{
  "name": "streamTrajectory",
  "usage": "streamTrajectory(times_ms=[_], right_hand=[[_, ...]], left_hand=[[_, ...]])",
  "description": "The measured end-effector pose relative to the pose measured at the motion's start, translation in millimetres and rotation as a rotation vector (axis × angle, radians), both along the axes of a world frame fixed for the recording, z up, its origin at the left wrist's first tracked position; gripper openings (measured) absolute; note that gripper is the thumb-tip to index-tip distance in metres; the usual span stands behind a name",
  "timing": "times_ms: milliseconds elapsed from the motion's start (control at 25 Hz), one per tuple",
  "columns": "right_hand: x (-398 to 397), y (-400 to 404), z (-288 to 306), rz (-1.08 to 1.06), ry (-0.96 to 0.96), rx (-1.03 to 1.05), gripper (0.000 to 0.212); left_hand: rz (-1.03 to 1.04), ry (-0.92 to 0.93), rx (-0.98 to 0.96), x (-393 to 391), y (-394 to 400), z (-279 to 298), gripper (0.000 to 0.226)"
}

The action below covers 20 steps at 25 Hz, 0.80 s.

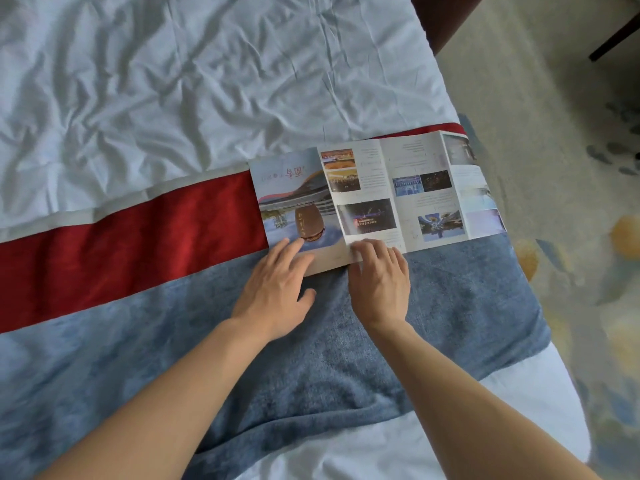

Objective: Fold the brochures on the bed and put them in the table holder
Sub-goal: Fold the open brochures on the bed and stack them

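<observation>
An unfolded brochure [377, 192] with photo panels lies across the red and blue bed runner, near the bed's right edge. Its cover panel, showing a building, is the leftmost one. My left hand [277, 285] rests flat, fingers straight, on the near corner of that cover panel. My right hand [379, 275] is just to its right, its fingertips curled at the brochure's near edge and pinching up the bottom edge of the second panel. The table holder is not in view.
The white crumpled sheet [194, 81] covers the bed beyond the red band [131, 237] and blue band [346, 341] of the runner. The bed edge runs down the right side, with patterned carpet [571, 168] beyond. Dark furniture legs [613, 39] stand at the top right.
</observation>
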State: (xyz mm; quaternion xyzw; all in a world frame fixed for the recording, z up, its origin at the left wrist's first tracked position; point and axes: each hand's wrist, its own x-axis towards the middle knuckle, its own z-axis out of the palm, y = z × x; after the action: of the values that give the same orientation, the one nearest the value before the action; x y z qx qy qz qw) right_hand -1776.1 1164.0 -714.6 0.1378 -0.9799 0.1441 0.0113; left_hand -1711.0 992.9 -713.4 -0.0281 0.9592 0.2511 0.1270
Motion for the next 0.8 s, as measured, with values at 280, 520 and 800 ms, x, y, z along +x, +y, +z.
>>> streamTrajectory(times_ms=[280, 520, 800], right_hand=[[26, -26, 30, -0.087, -0.134, -0.238, 0.016], [37, -43, 63, -0.115, -0.397, -0.534, 0.025], [28, -36, 68, -0.391, -0.429, -0.735, 0.030]], left_hand=[[0.112, 0.077, 0.064, -2, -2, 28, 0.065], [0.207, 0.111, 0.184, -5, 2, 49, 0.065], [0.161, 0.139, 0.207, 1, 20, 44, 0.062]])
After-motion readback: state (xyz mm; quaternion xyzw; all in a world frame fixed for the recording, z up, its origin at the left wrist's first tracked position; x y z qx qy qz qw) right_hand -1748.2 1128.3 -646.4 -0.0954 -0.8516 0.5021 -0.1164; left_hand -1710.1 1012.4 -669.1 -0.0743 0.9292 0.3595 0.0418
